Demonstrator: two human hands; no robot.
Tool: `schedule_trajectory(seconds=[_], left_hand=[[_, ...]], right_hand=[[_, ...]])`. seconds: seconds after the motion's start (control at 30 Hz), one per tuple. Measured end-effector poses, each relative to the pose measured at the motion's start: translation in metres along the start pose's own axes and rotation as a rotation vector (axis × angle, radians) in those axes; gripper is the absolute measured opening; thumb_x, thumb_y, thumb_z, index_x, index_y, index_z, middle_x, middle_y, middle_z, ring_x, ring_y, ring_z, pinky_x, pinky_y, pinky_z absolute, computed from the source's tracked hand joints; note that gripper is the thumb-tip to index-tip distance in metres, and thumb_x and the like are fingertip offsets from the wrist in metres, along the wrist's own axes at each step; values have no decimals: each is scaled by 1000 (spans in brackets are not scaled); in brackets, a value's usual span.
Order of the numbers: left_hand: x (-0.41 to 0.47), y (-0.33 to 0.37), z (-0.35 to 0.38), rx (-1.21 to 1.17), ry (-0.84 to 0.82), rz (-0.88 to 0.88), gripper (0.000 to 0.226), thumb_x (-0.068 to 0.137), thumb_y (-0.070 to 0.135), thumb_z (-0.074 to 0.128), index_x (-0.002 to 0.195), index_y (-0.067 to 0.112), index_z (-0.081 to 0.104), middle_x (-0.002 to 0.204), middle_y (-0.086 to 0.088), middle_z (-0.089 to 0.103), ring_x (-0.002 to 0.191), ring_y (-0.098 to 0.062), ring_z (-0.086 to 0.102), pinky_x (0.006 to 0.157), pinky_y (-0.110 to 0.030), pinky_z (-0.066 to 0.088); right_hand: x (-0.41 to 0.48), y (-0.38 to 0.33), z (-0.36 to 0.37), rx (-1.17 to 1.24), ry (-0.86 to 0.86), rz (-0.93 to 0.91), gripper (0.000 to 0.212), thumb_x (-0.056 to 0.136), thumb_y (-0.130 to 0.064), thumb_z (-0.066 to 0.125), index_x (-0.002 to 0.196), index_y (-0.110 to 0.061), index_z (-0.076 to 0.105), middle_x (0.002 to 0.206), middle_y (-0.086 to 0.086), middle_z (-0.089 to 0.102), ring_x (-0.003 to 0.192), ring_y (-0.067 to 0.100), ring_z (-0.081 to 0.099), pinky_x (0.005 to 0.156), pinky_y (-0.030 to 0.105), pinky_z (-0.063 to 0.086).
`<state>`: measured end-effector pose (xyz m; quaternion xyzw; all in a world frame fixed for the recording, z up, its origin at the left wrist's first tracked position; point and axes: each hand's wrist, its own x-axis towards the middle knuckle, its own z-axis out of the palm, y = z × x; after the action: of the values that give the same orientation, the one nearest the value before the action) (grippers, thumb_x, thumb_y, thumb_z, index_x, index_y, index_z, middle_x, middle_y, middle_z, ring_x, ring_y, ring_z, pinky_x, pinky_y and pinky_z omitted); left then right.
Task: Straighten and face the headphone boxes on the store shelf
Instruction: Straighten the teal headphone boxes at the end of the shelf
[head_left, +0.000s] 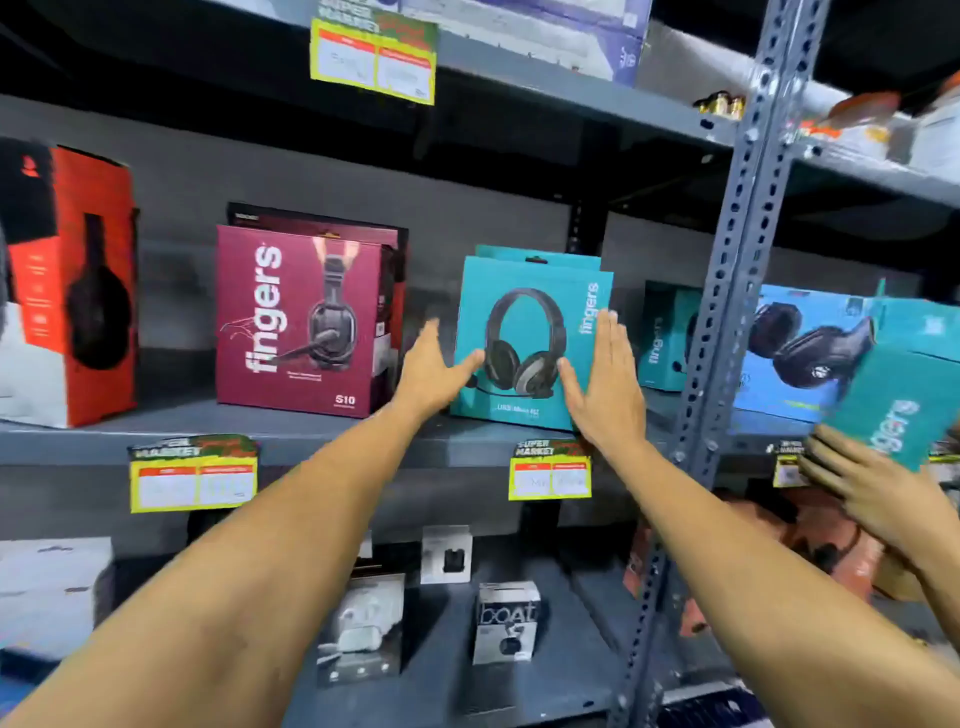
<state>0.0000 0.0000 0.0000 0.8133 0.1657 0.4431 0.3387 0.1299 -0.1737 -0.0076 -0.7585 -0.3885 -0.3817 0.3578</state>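
A teal "fingers" headphone box (524, 322) stands upright on the middle shelf (311, 441), its front turned slightly left, with more teal boxes stacked behind it. My left hand (431, 374) is at its left edge, fingers straight and thumb resting on the front face. My right hand (605, 379) lies flat over the box's right front edge, fingers pointing up. Neither hand curls around the box. A maroon "fingers" box (301, 322) stands to the left, and an orange and black box (72, 291) sits at the far left.
A perforated steel upright (727, 291) splits the shelving just right of my hands. Beyond it are a teal box (667, 338) and a blue headphone box (800, 353). Another person's hand (872, 493) holds a tilted teal box (893, 415). Small earbud boxes (506, 621) fill the lower shelf.
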Motion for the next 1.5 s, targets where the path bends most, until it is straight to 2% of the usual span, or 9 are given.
schedule_trajectory(seconds=[0.13, 0.27, 0.43, 0.57, 0.77, 0.9, 1.07, 1.27, 1.5], left_hand=[[8, 2, 16, -86, -21, -49, 57, 89, 31, 69, 138, 9, 50, 137, -9, 59, 125, -22, 55, 96, -21, 39], [-5, 3, 27, -56, 74, 10, 42, 91, 32, 66, 127, 12, 61, 122, -5, 70, 112, -21, 65, 94, -29, 49], [-22, 19, -7, 178, 261, 77, 50, 81, 67, 52, 98, 25, 74, 88, 0, 77, 83, -24, 70, 73, -40, 56], [-29, 48, -47, 211, 341, 141, 57, 77, 72, 45, 68, 19, 66, 65, -1, 72, 67, -24, 67, 60, -39, 52], [-46, 54, -81, 178, 355, 154, 50, 80, 66, 49, 89, 23, 72, 80, 4, 76, 75, -18, 71, 67, -44, 57], [-76, 32, -92, 73, 294, 165, 48, 79, 39, 62, 123, 19, 64, 109, 5, 73, 95, -13, 69, 88, -36, 56], [-123, 1, -118, 97, 382, 170, 58, 76, 33, 70, 129, 19, 53, 110, 24, 63, 97, 10, 60, 90, -20, 50], [-153, -31, -198, 181, 545, 92, 73, 66, 58, 76, 125, 24, 48, 118, 5, 66, 110, -15, 64, 90, -43, 54], [-167, -71, -324, 272, 729, 13, 76, 66, 39, 87, 125, 10, 49, 114, 5, 62, 101, -9, 59, 73, 2, 37]], right_hand=[[1, 11, 6, 350, 7, 229, 73, 97, -40, 49, 155, -14, 12, 156, 6, 36, 140, 26, 38, 105, 31, 34], [-1, 22, 10, 452, -31, 269, 46, 94, -40, 55, 135, -20, 48, 126, -1, 65, 111, 21, 62, 98, 41, 50], [6, 9, -21, 488, 90, 310, 32, 79, -56, 68, 96, -28, 69, 82, -18, 66, 78, 7, 62, 81, 36, 54], [30, -14, -63, 586, 136, 230, 34, 68, -58, 77, 82, -28, 72, 74, -23, 65, 71, -4, 62, 67, 26, 52], [32, -47, -76, 626, 103, 118, 44, 65, -55, 80, 87, -21, 62, 69, -17, 60, 61, 1, 55, 63, 27, 46], [4, -55, -52, 617, -97, 52, 71, 57, -63, 77, 102, -15, 49, 97, -9, 68, 88, 15, 66, 79, 45, 54], [-23, -92, -24, 600, -209, -19, 67, 64, -46, 84, 108, -18, 42, 108, 0, 60, 103, 28, 60, 84, 44, 48], [-36, -195, 1, 646, -180, -179, 69, 61, -55, 81, 106, -16, 45, 105, 1, 66, 95, 26, 63, 79, 41, 49], [-47, -337, 33, 690, -164, -363, 59, 73, -50, 76, 92, -15, 33, 90, 1, 49, 81, 23, 47, 64, 28, 24]])
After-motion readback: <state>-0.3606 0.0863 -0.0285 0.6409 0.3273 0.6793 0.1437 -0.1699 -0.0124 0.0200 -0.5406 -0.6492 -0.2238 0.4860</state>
